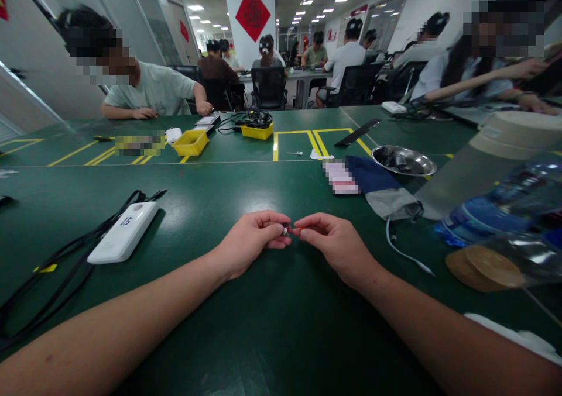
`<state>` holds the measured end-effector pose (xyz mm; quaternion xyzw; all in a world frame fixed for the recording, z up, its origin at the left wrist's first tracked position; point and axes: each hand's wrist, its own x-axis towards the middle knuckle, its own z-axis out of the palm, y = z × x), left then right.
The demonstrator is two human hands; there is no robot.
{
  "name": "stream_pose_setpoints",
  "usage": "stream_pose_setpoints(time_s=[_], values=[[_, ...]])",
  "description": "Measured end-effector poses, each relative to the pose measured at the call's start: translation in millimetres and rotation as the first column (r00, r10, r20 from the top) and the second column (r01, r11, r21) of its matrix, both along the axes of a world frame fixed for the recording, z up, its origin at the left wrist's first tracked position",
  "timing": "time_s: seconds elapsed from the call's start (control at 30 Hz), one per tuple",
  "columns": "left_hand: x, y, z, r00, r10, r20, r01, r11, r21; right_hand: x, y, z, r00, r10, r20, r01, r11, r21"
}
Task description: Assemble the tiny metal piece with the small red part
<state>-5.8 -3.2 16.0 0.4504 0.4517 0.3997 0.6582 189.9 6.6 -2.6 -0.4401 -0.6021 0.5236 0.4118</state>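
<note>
Above the green table (pixel 246 331), my left hand (pixel 257 235) pinches a small shiny metal piece (pixel 285 230) between thumb and fingers. Its exact kind is too small to tell. My right hand (pixel 331 238) is just to the right, its thumb and fingertips closed together and pointing at the metal piece. Something reddish shows at those fingertips, but I cannot make out whether it is a held thing or skin. The two hands nearly meet, with a narrow gap between them.
A white power bank (pixel 125 232) with black cables lies left. Right stand a steel bowl (pixel 404 161), a blue-grey pouch (pixel 377 179), a large bottle (pixel 474 162) and plastic bottles (pixel 496 200). Yellow trays (pixel 191 143) sit farther back, near a seated person (pixel 153 89).
</note>
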Motion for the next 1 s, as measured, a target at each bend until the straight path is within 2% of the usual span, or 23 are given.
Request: stream_pose_setpoints(time_s=[0.83,1.0], values=[[1.9,-0.4,-4.8,0.998,0.007,-0.057,-0.008,1.000,-0.007,-2.0,-1.3,5.9,0.994,0.037,-0.100,-0.047,0.994,-0.095],[0.8,0.6,-6.9,1.000,0.007,-0.021,-0.008,1.000,-0.010,-1.0,0.1,2.5,0.987,0.044,-0.157,-0.066,0.989,-0.136]])
